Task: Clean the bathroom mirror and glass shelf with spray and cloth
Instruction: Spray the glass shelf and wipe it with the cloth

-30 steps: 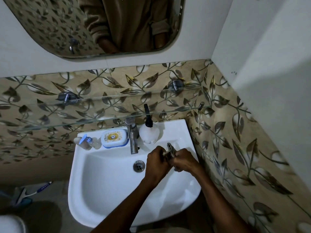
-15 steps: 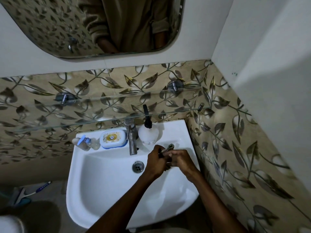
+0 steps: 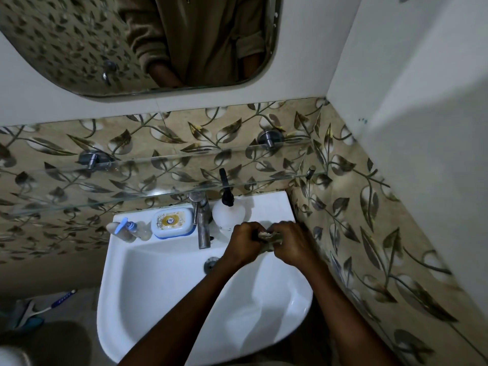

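- Cloth is bunched between my two fists over the far right part of the basin, just near of the spray bottle; only a small greyish wad of it shows between my knuckles.
- My left hand is curled tight round one end, my right hand round the other, fingers closed on the fabric, knuckles almost touching.
- It looks to me like I am wringing or folding it, so I should keep the wad above the bowl, letting any drips fall near the drain and not on the rim.
- I want it damp at most: a wet cloth would likely streak the mirror and the glass shelf.
- Twisting my fists opposite ways should squeeze more evenly than pulling them apart.
- The bottle stands just far of my left knuckles, right of the tap; I must mind not to knock it as my elbows turn.
- Afterwards I would fold the cloth into a flat pad, so a clean face meets the glass.
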